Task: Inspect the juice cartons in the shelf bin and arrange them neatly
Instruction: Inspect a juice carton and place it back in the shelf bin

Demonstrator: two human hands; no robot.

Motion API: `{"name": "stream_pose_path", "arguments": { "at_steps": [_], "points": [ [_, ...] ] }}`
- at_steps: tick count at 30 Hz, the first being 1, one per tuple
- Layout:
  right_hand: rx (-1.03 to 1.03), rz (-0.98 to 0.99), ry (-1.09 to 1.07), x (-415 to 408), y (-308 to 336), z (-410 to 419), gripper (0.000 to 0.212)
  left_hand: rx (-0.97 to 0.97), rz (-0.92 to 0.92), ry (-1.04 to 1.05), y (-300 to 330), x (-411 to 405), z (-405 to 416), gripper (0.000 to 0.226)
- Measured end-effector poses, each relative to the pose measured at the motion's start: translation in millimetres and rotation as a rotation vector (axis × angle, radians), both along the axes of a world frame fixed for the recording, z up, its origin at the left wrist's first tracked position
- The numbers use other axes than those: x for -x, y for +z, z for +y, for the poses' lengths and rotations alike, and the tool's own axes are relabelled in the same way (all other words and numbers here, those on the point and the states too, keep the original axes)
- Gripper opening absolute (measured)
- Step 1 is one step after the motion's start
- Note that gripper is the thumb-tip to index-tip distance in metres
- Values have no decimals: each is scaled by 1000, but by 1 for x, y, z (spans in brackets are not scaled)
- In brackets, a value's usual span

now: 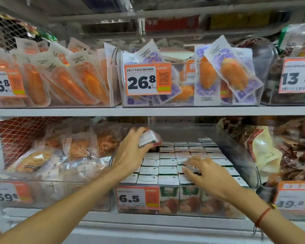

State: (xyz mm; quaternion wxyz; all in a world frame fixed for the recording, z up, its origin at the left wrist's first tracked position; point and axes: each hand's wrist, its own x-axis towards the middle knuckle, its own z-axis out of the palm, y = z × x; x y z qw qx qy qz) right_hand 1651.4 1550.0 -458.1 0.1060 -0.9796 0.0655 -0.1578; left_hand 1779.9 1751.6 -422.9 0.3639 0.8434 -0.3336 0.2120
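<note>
From the head camera, a clear plastic bin (pixel 236 148) is sitting on the lower shelf (pixel 148 221), in the lower middle of the frame. Rows of small juice cartons (pixel 167 170) are standing tight together inside it, their flat white tops facing up. The cartons at the front are showing green and red sides through the clear wall. A price tag reading 6.5 (pixel 137 198) is hanging on the front of the bin, at its left side.

The left hand (pixel 130 155) is reaching in over the left side of the bin. Its fingers (pixel 136 132) are curling around one juice carton (pixel 149 138) and holding it tilted, up above the back rows.

The right hand (pixel 209 176) is lying over the carton tops at the front right of the bin. Its fingers (pixel 192 175) are spread out and nearly straight, touching the tops and gripping nothing. A red string bracelet (pixel 261 217) is sitting on the right wrist.

To the left of the bin, clear packs of meat (pixel 60 152) are lying in a heap. To the right, more bagged food (pixel 264 152) is leaning against the bin. On the upper shelf (pixel 148 110), orange food packs (pixel 63 81) are standing in clear bins, with a tag reading 26.8 (pixel 148 80) in the middle of the frame.
</note>
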Motion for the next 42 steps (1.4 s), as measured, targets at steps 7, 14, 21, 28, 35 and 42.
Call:
{"name": "stream_pose_path", "arguments": {
  "at_steps": [7, 14, 21, 28, 35, 42],
  "points": [
    [62, -75, 103, 19, 0, 2, 67, -352, -136, -33, 3, -36, -2, 52],
    [167, -70, 124, 25, -4, 3, 84, -629, -117, -8, 29, -62, -9, 53],
    [177, -83, 104, 25, -5, 6, 87, -592, -44, -106, 23, -89, -6, 52],
    [190, -83, 102, 25, -7, 7, 87, -638, 36, -228, 17, -85, -21, 47],
    [166, -103, 104, 23, -5, 5, 90, -640, 248, -226, -6, -88, -34, 37],
    [163, -103, 108, 24, -4, 8, 87, -624, 316, -249, -8, -89, -34, 34]
  ]
}}
